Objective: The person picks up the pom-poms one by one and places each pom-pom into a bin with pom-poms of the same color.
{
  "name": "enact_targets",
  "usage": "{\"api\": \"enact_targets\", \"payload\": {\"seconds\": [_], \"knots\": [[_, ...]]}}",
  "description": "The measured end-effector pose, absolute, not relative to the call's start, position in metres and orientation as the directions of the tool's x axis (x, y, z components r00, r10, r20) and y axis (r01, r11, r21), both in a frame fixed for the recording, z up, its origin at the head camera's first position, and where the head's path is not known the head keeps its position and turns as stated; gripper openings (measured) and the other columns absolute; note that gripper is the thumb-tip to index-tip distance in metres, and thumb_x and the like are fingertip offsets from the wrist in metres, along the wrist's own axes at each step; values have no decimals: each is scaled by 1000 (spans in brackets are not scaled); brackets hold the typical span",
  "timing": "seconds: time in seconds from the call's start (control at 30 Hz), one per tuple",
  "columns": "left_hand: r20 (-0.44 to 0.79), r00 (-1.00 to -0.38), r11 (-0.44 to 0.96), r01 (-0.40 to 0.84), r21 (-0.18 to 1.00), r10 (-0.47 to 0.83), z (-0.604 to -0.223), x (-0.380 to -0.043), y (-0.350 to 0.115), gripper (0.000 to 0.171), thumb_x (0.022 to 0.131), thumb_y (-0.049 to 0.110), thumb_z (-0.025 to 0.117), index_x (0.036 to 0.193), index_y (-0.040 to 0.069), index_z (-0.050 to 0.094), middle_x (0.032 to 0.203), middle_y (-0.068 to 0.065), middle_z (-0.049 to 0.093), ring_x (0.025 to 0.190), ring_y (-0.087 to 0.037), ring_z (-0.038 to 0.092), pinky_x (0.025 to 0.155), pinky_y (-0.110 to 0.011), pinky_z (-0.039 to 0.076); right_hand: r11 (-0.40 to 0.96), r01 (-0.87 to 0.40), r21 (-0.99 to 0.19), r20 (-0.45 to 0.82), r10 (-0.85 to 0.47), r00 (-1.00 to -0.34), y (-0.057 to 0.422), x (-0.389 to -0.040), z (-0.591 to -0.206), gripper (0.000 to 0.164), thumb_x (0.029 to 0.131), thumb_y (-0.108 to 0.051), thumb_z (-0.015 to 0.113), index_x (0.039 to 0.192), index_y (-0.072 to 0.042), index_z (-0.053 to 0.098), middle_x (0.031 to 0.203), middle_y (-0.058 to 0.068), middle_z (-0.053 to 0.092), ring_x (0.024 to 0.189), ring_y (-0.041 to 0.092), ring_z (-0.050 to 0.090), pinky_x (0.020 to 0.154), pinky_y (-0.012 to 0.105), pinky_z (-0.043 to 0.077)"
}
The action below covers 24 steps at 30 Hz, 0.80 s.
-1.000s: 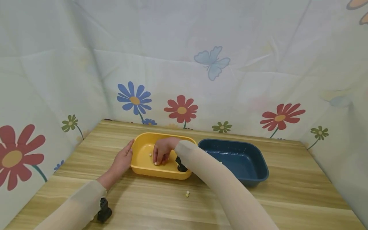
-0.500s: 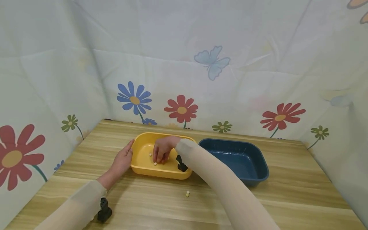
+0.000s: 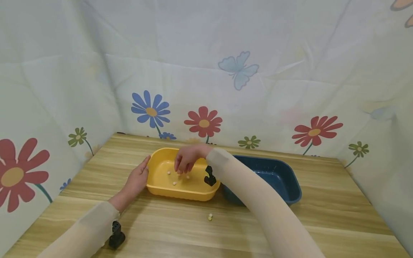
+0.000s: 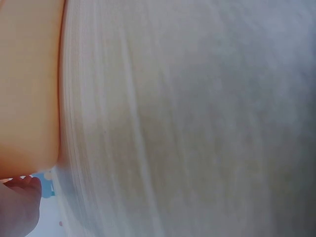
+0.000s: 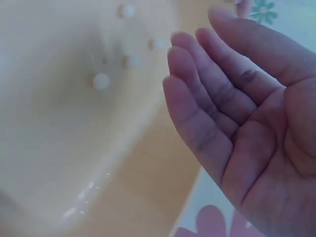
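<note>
My left hand (image 3: 137, 181) lies along the outer left side of a yellow plastic basin (image 3: 180, 194), its fingers against the wall. In the left wrist view, only a bit of that hand (image 4: 19, 207) shows beside the basin's orange-looking wall (image 4: 29, 89). Over the basin, my right hand (image 3: 188, 158) hangs with fingers pointing down, above the floor. The right wrist view shows its palm bare and the fingers (image 5: 185, 101) loosely bent, holding nothing. Several small white balls (image 5: 100, 81) lie on the basin floor beneath, one ball (image 3: 174, 183) towards the front wall.
A dark blue basin (image 3: 294, 191) stands right beside the yellow one, partly covered by my right sleeve (image 3: 248, 186). Two small pale yellowish balls (image 3: 210, 217) lie on the wooden table (image 3: 167, 229) in front. A flower-patterned curtain (image 3: 267, 107) closes off the back and sides.
My right hand has lifted off the basin floor and shifted slightly right and back, uncovering another white ball. The ball near its fingertips stays on the floor. My left hand keeps its place.
</note>
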<state>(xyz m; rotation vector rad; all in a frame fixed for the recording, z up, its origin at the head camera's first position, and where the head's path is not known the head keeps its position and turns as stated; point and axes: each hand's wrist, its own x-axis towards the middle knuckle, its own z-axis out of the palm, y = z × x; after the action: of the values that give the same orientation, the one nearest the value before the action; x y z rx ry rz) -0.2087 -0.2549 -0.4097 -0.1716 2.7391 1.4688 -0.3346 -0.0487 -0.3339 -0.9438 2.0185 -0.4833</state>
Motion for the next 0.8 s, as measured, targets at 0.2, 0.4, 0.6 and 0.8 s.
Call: {"api": "enact_targets", "payload": {"seconds": [0.2,0.4,0.6,0.8], "knots": [[-84,-993,546,-115,830,-83,-409,-208,-255,55,111,13,24,163,2,12,170,-19,10,159,-43,13,133,-54,14,585,-509,-631,-385,-806,-449,-31,-323,-314,17,100,-16,67,113,-5,69,101,5,70,89,15,66,82,21,62],[-90,-993,541,-119,832,-81,-409,-208,-255,55,111,13,23,163,3,11,171,-18,10,159,-42,13,133,-53,13,524,-513,-680,-242,-821,-518,-5,-306,-301,24,98,-14,68,119,-1,67,109,14,73,87,14,68,81,22,63],[-85,-993,548,-118,828,-85,-410,-208,-255,55,111,13,23,163,2,11,171,-18,10,159,-41,13,133,-52,14,490,-455,-743,-165,-794,-585,21,-289,-295,24,99,-14,67,120,-2,66,111,20,71,89,16,65,82,23,63],[-78,-994,540,-107,835,-76,-411,-209,-255,54,111,12,23,163,1,11,171,-19,9,159,-41,12,133,-53,14,434,-436,-789,-81,-776,-626,48,-264,-294,26,99,-13,66,121,1,65,109,21,72,99,38,68,82,29,65]]}}
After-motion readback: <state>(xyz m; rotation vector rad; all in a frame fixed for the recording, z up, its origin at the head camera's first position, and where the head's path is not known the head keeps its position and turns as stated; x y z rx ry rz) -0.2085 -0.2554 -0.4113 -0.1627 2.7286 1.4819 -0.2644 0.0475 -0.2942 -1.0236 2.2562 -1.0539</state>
